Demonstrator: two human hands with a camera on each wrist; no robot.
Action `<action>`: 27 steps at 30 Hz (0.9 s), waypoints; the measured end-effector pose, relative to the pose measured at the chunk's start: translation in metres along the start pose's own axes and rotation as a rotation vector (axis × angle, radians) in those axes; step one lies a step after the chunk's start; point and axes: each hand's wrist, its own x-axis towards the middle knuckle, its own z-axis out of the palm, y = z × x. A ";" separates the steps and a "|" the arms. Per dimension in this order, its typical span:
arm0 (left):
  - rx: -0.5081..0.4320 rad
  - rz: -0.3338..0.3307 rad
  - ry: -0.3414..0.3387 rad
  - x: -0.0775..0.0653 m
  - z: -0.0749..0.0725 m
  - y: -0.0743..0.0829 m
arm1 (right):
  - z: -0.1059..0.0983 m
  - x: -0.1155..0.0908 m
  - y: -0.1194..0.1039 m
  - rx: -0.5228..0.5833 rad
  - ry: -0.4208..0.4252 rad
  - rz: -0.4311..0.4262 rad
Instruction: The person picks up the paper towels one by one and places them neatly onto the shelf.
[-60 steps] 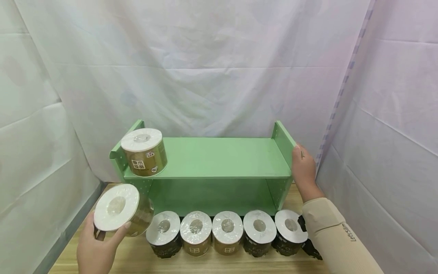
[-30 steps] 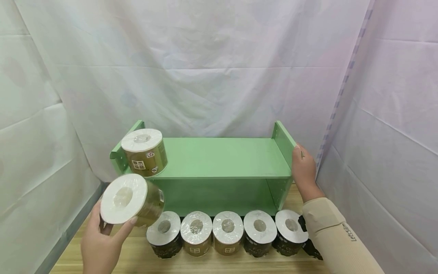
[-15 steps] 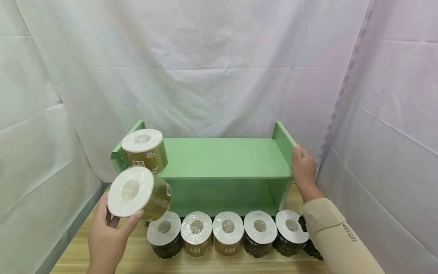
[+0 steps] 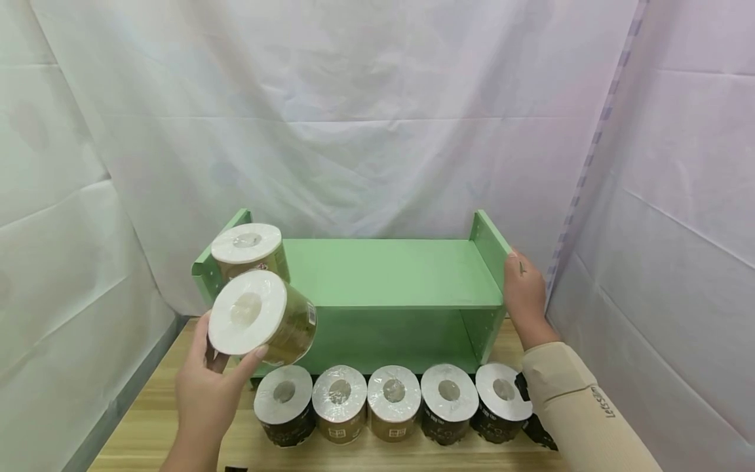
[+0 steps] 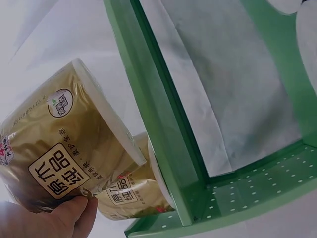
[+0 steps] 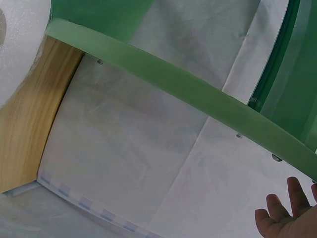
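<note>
Gold-wrapped white cylindrical paper roll (image 4: pixel 263 318): aloft, before left end of green two-tier shelf (image 4: pixel 389 272) | your left fingers (image 5: pixel 72 211) grasp it; right fingers (image 6: pixel 298 199) loosely spread | likely light, squeezable, film-slippery; cup its barrel.

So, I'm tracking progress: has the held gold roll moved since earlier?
Yes; in the head view, the held roll moved up and rightward relative to the green shelf.

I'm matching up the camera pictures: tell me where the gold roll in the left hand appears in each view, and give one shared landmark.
Head: gold roll left of centre, tilted in the left hand.
Left wrist: left side, partly hiding another gold roll.
Right wrist: not in it.
Shared landmark: green shelf.
</note>
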 end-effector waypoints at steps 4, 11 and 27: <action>-0.024 0.017 -0.008 0.003 0.003 0.004 | 0.001 0.000 0.001 0.000 0.002 -0.001; -0.041 0.011 -0.004 0.008 0.008 0.012 | 0.003 0.002 0.003 0.001 0.005 -0.013; -0.079 0.059 -0.023 0.022 0.019 0.019 | 0.003 0.001 0.002 0.013 0.003 -0.018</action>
